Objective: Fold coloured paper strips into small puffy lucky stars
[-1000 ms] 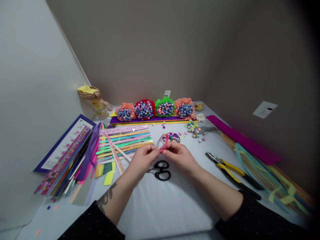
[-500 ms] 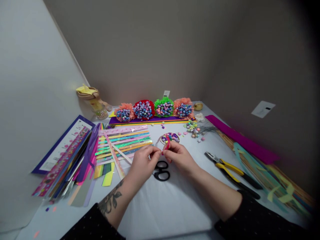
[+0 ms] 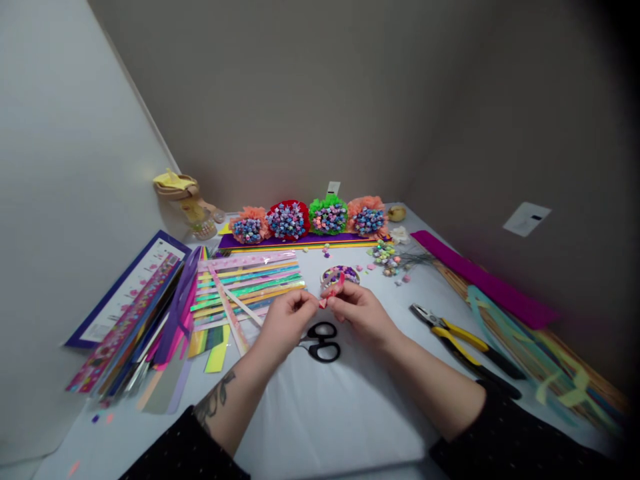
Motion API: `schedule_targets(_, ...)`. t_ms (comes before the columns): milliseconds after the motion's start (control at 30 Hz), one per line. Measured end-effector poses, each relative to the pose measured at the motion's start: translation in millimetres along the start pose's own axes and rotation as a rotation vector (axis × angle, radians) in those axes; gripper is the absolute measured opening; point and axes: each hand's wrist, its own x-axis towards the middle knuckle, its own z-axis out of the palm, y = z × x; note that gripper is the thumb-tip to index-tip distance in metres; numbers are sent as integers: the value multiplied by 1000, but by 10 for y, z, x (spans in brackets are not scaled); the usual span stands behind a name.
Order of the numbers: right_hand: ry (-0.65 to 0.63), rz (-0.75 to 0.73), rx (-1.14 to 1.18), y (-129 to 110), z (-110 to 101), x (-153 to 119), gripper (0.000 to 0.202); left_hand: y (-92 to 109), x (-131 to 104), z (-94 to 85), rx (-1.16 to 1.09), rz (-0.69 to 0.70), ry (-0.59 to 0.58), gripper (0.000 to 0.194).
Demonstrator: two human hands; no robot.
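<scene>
A red-pink paper strip is pinched in my right hand, its loose length sticking up past the fingers. Its lower end is a small folded knot that pokes out toward the left. Close beside that knot, my left hand has thumb and forefinger pressed together; whether the tips grip anything is too small to see. Below the hands lie black-handled scissors, their blades partly behind my left hand. Just beyond my right fingers stands a round bowl of small purple and pink paper stars.
Colourful paper strips and sheets spread at left. Pliers with yellow-black handles lie at right, near a magenta sheet. Several star bouquets line the back wall. Wired stars lie in front of them.
My left fingers have drawn slightly left from the strip's folded end, which now shows between the hands. The strip's loose end has tilted to the right.
</scene>
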Motion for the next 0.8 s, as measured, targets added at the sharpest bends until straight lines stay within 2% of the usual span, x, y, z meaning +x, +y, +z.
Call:
schedule_targets(200, -17, -51, -128, -21, 24, 11, 16, -32, -9, 14, -168, -97, -72, 23)
schedule_targets(367, 11, -11, -198, -39, 21, 9, 17, 10, -30, 3, -151, -93, -77, 26)
schedule_targets(500, 26, 10, -238, -95, 41, -8, 18, 21, -33, -6, -19, 0, -29, 24)
schedule_targets(633, 16, 27, -243, -127, 63, -17, 20, 18, -48, -14, 212, 173, 44, 20)
schedule_targets(800, -3, 92, -194, -81, 64, -9, 28, 11, -51, -24, 387, 291, 33, 19)
